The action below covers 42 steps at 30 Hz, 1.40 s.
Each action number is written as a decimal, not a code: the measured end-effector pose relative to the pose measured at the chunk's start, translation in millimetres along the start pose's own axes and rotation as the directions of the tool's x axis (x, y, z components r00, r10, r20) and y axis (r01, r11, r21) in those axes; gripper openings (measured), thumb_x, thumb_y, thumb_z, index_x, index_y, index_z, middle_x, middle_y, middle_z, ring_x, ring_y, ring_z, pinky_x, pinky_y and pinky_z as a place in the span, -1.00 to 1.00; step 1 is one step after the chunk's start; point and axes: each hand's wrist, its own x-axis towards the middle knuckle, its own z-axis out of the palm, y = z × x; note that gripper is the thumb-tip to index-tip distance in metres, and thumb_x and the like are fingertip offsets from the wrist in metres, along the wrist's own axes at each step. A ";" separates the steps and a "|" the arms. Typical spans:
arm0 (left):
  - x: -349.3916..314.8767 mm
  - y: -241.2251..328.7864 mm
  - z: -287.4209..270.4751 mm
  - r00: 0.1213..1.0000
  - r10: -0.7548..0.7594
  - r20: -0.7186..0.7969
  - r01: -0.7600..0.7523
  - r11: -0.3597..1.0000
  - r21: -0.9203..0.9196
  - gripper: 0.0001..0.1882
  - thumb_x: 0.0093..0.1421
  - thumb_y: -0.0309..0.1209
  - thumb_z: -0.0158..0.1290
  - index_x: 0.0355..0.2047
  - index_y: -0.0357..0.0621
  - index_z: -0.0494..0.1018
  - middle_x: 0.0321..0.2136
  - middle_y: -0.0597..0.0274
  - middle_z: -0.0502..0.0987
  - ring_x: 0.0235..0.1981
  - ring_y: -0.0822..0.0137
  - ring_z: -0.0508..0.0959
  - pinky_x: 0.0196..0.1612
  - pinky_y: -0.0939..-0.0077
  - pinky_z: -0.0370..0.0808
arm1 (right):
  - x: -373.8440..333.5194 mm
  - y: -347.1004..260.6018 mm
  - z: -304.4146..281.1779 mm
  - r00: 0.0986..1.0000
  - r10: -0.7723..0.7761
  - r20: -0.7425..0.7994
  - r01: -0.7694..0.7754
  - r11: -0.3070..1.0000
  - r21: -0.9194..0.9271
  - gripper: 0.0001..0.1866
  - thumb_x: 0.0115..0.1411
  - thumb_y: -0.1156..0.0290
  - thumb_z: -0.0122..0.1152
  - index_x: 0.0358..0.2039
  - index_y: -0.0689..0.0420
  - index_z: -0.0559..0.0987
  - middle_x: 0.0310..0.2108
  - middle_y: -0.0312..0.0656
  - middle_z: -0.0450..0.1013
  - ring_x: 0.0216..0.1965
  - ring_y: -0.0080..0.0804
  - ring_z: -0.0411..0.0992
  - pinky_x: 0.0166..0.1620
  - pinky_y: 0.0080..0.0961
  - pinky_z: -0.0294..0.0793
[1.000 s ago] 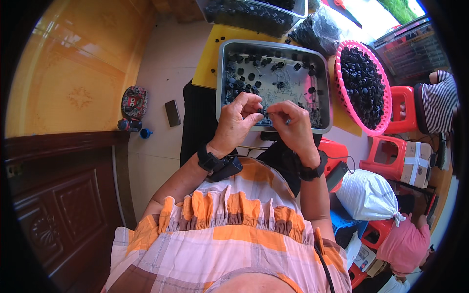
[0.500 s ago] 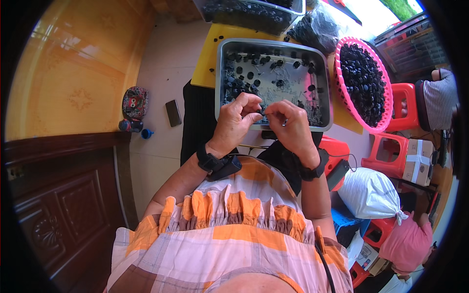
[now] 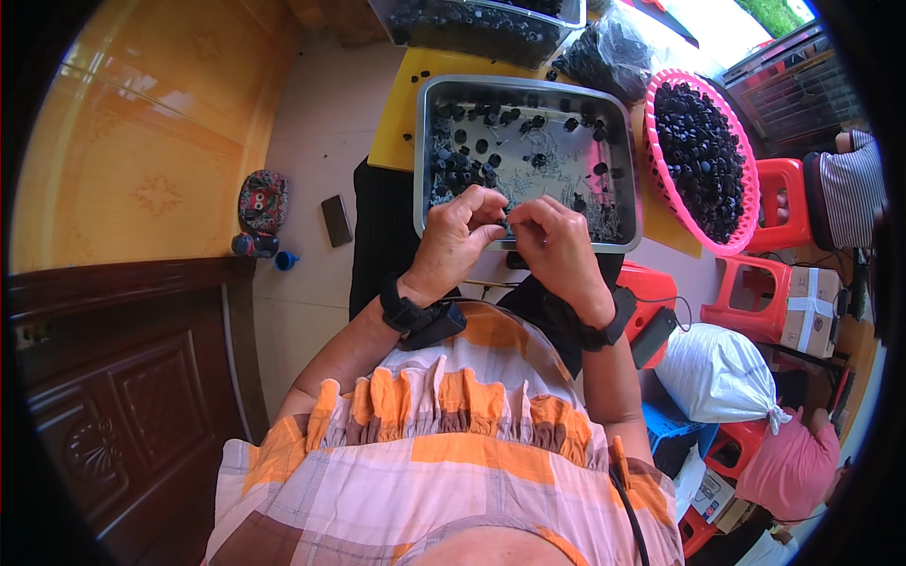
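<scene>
Over the near edge of a metal tray [image 3: 634,168], my two hands meet almost fingertip to fingertip. My left hand [image 3: 455,231] is closed in a pinch, with a bit of a small black plastic part [image 3: 501,223] showing at its thumb and finger. Facing it, my right hand [image 3: 563,247] is pinched too; whatever is between its fingertips is too small and hidden to name. Inside the tray lie several black round plastic parts [image 3: 459,174], mostly to the left, and many thin silvery screw-like pins [image 3: 604,222], thickest near the right front.
Right of the tray, a pink basket [image 3: 653,156] heaped with black parts leans. Beyond the tray stands a clear bin [image 3: 481,24] of black parts. Red stools [image 3: 750,300], a white sack [image 3: 717,373] and another person's pink sleeve [image 3: 788,467] are at right. A phone [image 3: 335,219] lies left.
My right hand has shifted slightly left and up, bringing its fingertips closer to my left hand's. My left hand and the tray stay nearly where they were.
</scene>
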 end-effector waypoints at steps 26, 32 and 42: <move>-0.4 8.9 -3.1 0.992 -0.118 0.041 0.122 0.987 -0.108 -0.74 0.04 -0.68 0.08 -0.24 -0.22 0.42 -0.38 0.24 0.54 -0.31 0.49 0.54 -0.19 0.63 0.49 | -4.6 -3.9 -2.5 1.000 0.007 -0.018 -0.006 0.997 0.071 -0.91 -0.02 0.64 0.12 -0.45 0.24 0.48 -0.50 -0.08 0.42 -0.51 -0.21 0.44 -0.45 -0.44 0.42; -4.7 1.7 3.3 0.996 0.027 0.080 -0.017 0.993 -0.120 -0.75 0.02 -0.71 0.07 -0.27 -0.23 0.41 -0.39 0.18 0.56 -0.29 0.41 0.57 -0.19 0.57 0.50 | -8.9 -4.7 -1.9 1.000 -0.011 0.000 0.011 0.999 0.048 -0.92 -0.03 0.63 0.10 -0.46 0.23 0.47 -0.50 -0.05 0.41 -0.45 -0.09 0.44 -0.40 -0.36 0.42; -2.7 14.8 0.9 0.996 -0.089 -0.008 0.087 0.990 -0.111 -0.76 0.02 -0.68 0.10 -0.27 -0.21 0.44 -0.42 0.23 0.55 -0.36 0.47 0.54 -0.23 0.60 0.49 | -11.4 4.1 -6.3 0.949 0.306 0.075 -0.292 0.769 0.568 -0.85 0.21 0.43 0.08 -0.26 0.23 0.50 -0.44 -0.34 0.46 -0.43 -0.66 0.41 -0.40 -0.70 0.40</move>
